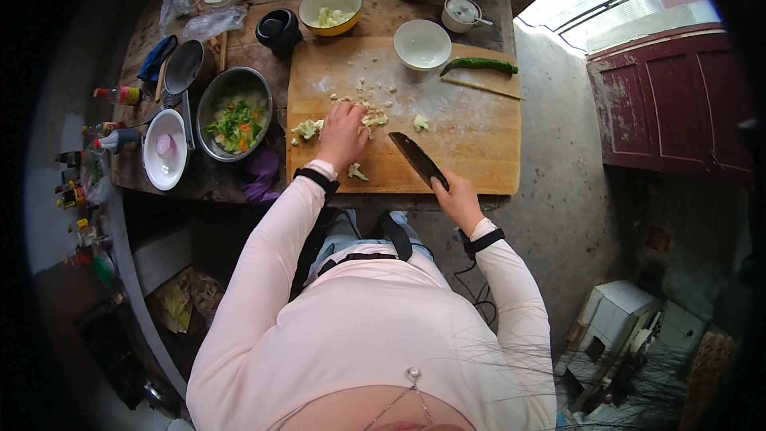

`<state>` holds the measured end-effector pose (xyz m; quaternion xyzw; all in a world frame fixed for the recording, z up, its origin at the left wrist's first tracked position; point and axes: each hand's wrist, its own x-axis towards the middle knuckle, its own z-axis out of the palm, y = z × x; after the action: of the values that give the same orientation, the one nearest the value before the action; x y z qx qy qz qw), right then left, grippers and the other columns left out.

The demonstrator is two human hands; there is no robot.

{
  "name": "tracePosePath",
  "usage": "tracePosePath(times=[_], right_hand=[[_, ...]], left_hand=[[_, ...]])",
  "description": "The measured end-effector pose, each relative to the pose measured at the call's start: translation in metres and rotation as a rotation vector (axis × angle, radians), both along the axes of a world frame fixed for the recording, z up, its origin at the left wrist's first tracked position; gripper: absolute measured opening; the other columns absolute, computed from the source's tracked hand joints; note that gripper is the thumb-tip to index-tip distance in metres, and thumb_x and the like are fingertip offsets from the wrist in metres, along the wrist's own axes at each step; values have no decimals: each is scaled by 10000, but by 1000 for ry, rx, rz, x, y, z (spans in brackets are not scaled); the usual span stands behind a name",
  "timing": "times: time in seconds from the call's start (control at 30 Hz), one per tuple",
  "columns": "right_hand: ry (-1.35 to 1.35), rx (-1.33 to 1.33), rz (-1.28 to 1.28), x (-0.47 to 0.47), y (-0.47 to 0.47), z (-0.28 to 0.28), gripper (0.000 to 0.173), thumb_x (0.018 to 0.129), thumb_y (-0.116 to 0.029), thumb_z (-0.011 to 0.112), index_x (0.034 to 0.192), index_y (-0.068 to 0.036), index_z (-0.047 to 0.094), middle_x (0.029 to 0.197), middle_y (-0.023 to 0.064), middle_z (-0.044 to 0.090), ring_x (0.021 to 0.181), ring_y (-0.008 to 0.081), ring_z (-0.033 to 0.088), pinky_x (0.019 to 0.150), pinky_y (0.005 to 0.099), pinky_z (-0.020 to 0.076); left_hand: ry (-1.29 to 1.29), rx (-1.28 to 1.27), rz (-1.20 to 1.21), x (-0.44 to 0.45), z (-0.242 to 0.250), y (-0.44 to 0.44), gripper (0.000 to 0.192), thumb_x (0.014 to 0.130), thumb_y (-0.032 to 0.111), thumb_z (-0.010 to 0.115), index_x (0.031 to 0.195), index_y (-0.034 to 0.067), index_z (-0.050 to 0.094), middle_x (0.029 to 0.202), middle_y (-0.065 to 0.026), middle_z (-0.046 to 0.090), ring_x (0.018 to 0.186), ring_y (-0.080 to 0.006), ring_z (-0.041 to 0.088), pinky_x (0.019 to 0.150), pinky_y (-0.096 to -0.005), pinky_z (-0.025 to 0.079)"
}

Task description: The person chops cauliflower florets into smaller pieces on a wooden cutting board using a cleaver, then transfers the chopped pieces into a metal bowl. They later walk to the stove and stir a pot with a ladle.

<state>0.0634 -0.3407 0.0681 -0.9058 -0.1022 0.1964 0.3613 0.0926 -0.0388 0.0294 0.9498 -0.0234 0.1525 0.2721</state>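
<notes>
My left hand [343,134] rests over cauliflower pieces [307,129] on the left part of the wooden cutting board [467,161]; its fingertips are hidden, so any hold is unclear. My right hand [459,199] grips the handle of a dark-bladed kitchen knife [416,155], the blade pointing up and left above the board. Between the blade and a green chili pepper [479,66] lies a single floret [421,123]. Another piece [357,172] sits near the front edge. Crumbs are scattered behind my left hand. A yellow-rimmed enamel bowl [330,9] behind the board holds cut cauliflower.
An empty white bowl [422,45] and a thin wooden stick [482,88] are on the board. Left of it stand a steel bowl of chopped vegetables [234,114], a black mortar [278,32], a saucepan [189,66] and a white basin [166,149]. A lidded-looking cup [461,14] stands behind.
</notes>
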Motion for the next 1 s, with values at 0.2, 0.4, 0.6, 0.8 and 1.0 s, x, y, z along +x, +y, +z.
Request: tracePosePath(times=[0.2,0.4,0.6,0.8,1.0], right_hand=[[-4,-7,-60,-7,-10,5,282,985,-297,638,1109,-52,702,858,261,686,834,477,653,687,536,494],[-4,-34,-112,-7,-22,6,283,987,-306,643,973,-24,657,817,259,664,790,476,638,654,516,479],[-14,12,-95,-5,-20,5,267,979,-293,656,967,-27,666,797,254,659,775,480,633,639,524,475],[-54,26,-11,-6,-12,8,235,977,-278,655,988,-45,684,802,242,666,770,477,632,642,527,480],[-59,91,251,-12,0,8,200,958,-273,658,1012,-86,701,861,214,694,828,440,662,691,518,513]], left_hand=[[239,76,-128,17,-13,-4,103,807,113,700,906,90,689,970,-115,665,1007,-341,609,894,-465,504],[195,27,-340,-3,-7,23,52,827,84,667,868,102,693,913,-100,675,970,-328,614,865,-443,509],[93,-92,-240,-12,5,40,68,851,66,667,913,83,689,940,-118,676,940,-356,623,834,-459,511],[12,-76,-144,-31,15,43,121,864,30,674,982,56,679,971,-138,685,953,-372,638,830,-470,515],[50,-42,58,-71,28,83,185,820,36,715,1000,62,677,955,-134,669,937,-362,645,801,-441,525]])
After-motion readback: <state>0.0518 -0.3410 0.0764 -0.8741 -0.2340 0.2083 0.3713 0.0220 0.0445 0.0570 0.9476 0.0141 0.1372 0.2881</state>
